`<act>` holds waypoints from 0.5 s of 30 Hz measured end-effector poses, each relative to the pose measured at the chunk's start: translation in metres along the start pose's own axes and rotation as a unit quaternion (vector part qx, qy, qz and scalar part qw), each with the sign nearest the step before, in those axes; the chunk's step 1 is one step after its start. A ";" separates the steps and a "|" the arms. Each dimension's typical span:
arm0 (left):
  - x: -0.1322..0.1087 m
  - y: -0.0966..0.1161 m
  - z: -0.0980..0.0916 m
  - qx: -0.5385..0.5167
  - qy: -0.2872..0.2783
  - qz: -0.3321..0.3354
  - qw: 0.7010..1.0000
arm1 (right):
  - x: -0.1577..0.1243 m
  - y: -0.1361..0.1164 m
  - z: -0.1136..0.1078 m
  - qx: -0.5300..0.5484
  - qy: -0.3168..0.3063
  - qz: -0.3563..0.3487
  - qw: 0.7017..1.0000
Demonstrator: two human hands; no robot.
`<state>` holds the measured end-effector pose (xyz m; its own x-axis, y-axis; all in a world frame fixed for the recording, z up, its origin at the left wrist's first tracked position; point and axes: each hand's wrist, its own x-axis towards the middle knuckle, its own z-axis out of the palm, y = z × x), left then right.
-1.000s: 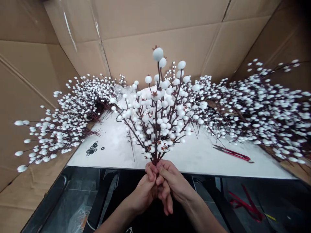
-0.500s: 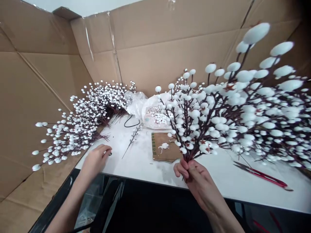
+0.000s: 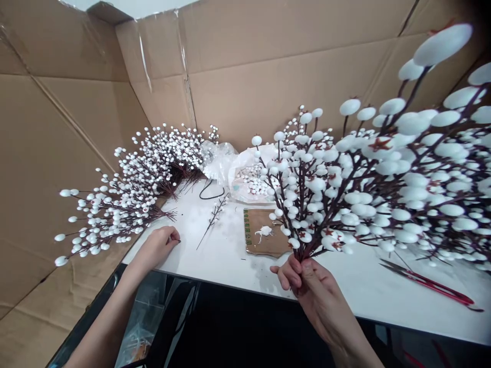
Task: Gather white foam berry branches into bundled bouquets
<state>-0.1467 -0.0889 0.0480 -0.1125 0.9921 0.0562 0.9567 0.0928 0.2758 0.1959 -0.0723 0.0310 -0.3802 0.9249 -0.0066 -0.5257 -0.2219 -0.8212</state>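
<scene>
My right hand (image 3: 316, 294) is closed around the gathered stems of a large bunch of artificial white berry branches (image 3: 307, 214), which fans up and out to the right above the table. The stem ends are mostly hidden by the fingers. Over at the table's left front, my left hand (image 3: 159, 246) rests low with thumb and fingers pinched together. A tiny dark piece, looking like a small black ring (image 3: 178, 240), shows at its fingertips. A single sparse berry twig (image 3: 213, 222) lies on the tabletop to the right of that hand.
A pile of white berry branches (image 3: 126, 199) lies at the left. Red-handled snips (image 3: 433, 286) lie at the right. A cardboard piece (image 3: 264, 240), a clear plastic bag (image 3: 245, 189) and a black cord (image 3: 210, 190) lie between. Cardboard walls (image 3: 268, 66) enclose the white table (image 3: 226, 260).
The small black ring lay beside my left fingertips earlier; now those fingertips are closed on it. My right hand still holds the bunch. The view has shifted slightly.
</scene>
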 end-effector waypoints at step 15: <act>0.001 -0.003 -0.008 -0.013 0.089 -0.036 0.995 | -0.004 0.005 -0.001 0.014 0.024 0.002 1.000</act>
<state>-0.1516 -0.0885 0.0549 -0.2284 0.9518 0.2045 0.9376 0.1585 0.3095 0.1961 -0.0767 0.0264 -0.3467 0.9372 -0.0375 -0.5459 -0.2341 -0.8045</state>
